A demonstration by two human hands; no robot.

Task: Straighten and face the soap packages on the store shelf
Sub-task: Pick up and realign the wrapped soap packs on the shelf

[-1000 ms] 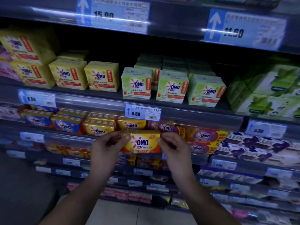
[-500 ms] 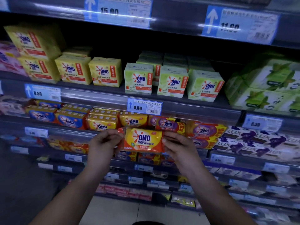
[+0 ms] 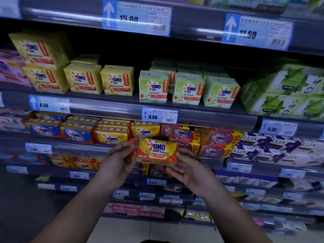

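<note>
Item: one orange-and-yellow OMO soap package [image 3: 156,151], held off the row, just in front of the shelf [image 3: 78,146], label towards us and slightly tilted. Our left hand [image 3: 117,160] pinches the crimped end flap; our right hand [image 3: 191,169] curls its fingers [image 3: 182,153] under the opposite end. We judge it a light, firm bar in slick film, so the flap may slip and the bar's ends are the better hold. Tier behind holds blue packs [image 3: 43,128], yellow packs [image 3: 112,137], purple packs [image 3: 219,139] and LUX boxes [image 3: 266,148]. Tier above holds yellow cartons [image 3: 117,79] and green cartons [image 3: 154,86].
</note>
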